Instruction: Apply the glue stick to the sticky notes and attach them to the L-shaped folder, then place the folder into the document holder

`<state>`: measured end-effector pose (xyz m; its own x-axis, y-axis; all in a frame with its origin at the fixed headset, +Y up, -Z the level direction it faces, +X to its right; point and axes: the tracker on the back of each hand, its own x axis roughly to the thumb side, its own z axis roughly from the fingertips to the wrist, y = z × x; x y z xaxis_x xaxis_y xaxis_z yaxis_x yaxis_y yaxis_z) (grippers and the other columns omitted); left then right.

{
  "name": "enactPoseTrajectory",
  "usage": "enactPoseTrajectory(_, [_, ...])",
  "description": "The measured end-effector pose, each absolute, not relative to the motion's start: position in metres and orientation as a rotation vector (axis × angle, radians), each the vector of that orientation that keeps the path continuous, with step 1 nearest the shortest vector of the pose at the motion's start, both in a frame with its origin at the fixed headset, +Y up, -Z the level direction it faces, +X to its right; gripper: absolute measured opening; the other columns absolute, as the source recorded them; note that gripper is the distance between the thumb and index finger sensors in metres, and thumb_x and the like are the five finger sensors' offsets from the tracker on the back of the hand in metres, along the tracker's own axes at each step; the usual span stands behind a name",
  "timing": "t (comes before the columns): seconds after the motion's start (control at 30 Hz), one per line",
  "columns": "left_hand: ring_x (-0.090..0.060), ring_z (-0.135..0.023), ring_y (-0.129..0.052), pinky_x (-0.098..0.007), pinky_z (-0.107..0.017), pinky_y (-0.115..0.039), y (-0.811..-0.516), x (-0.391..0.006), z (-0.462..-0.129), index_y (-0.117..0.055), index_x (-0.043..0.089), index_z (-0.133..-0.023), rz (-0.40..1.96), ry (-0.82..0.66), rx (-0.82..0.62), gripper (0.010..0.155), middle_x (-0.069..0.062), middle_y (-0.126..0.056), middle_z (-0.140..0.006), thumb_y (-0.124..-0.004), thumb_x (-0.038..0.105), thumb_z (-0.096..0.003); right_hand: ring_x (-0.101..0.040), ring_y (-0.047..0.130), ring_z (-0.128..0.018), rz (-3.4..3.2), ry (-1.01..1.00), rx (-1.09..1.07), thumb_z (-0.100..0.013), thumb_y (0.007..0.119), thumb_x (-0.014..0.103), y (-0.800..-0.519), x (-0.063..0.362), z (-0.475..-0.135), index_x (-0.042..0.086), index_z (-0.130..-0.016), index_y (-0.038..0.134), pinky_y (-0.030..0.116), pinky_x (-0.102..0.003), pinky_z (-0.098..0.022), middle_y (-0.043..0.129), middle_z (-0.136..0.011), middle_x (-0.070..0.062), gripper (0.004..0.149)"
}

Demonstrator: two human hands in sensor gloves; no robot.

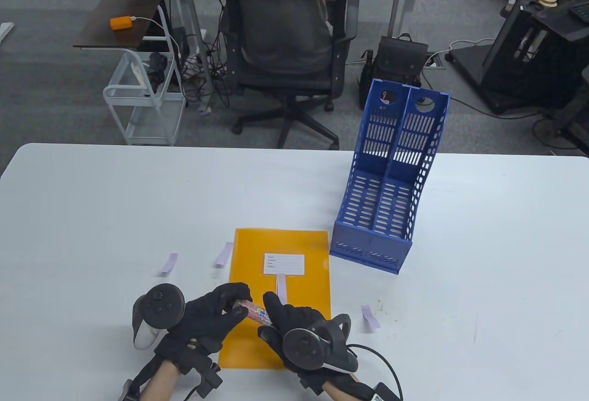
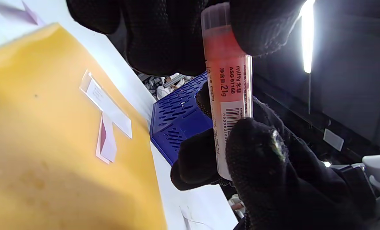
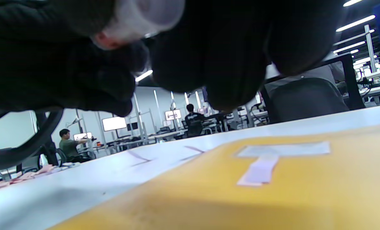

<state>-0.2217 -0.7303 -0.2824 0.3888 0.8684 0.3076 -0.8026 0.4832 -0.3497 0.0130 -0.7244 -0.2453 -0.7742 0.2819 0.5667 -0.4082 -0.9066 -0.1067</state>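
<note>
Here we go from the left: our left hand pinches the capped end of the glue stick and our right hand curls round its barrel, both above the orange folder on the worktop. The stick looks light, rigid and smooth, best gripped mid-barrel. Loose sticky notes seem flimsy. Rightmost stands the blue document holder.

Orange folder, blue slotted document holder, pale purple notes, black-gloved hands.

Glue stick: "ASG 97168", "21g"
</note>
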Motion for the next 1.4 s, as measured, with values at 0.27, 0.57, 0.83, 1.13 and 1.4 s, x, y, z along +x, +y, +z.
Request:
enactPoseTrajectory(0.27, [-0.029,-0.062,-0.1,-0.059,-0.068,-0.068,-0.733,-0.225,-0.287,-0.076,0.019,-0.092,1.141,-0.435,-0.128,0.048,-0.013,-0.099,-0.078,-0.077,0.041,-0.0491,-0.031,0.099,-0.048,2.653,-0.555,0.834,-0.045,0.07,0.046,-0.716,0.013,-0.237,0.004,-0.097,0.07,0.079,-0.057,-0.045,0.096,-0.059,-0.01,0.067])
enactPoseTrajectory(0.57, [-0.03,-0.066,-0.094,-0.062,-0.067,-0.063,-0.734,-0.248,-0.288,-0.075,0.022,-0.092,0.685,-0.201,-0.016,0.05,-0.009,-0.096,-0.073,-0.076,0.048,-0.0491,-0.031,0.099,-0.052,2.794,-0.657,0.855,-0.044,0.075,0.047,-0.72,0.018,-0.239,0.007,-0.096,0.071,0.079,-0.057,-0.046,0.095,-0.063,-0.009,0.067])
enactPoseTrajectory(0.83, [-0.031,-0.088,-0.081,-0.063,-0.072,-0.057,-0.752,-0.261,-0.298,-0.073,0.033,-0.095,0.061,-0.043,-0.088,0.049,-0.006,-0.082,-0.092,-0.079,0.045,-0.0481,-0.032,0.099,-0.054,2.858,-0.656,0.88,-0.044,0.075,0.047,-0.724,0.015,-0.24,0.008,-0.097,0.07,0.079,-0.057,-0.047,0.095,-0.066,-0.009,0.066])
enactPoseTrajectory(1.13, [-0.032,-0.095,-0.075,-0.064,-0.074,-0.053,-0.769,-0.263,-0.306,-0.068,0.028,-0.099,0.028,-0.005,-0.211,0.054,-0.006,-0.075,-0.101,-0.082,0.037,-0.0479,-0.032,0.099,-0.055,2.879,-0.629,0.878,-0.044,0.075,0.047,-0.72,0.016,-0.24,0.009,-0.097,0.071,0.079,-0.057,-0.047,0.095,-0.066,-0.009,0.066])
enactPoseTrajectory(1.4, [-0.03,-0.096,-0.075,-0.064,-0.074,-0.054,-0.774,-0.264,-0.308,-0.064,0.027,-0.101,0.04,-0.001,-0.27,0.057,-0.005,-0.074,-0.102,-0.08,0.042,-0.0482,-0.032,0.099,-0.055,2.898,-0.608,0.879,-0.044,0.075,0.047,-0.72,0.016,-0.241,0.009,-0.097,0.071,0.079,-0.057,-0.047,0.095,-0.067,-0.009,0.066])
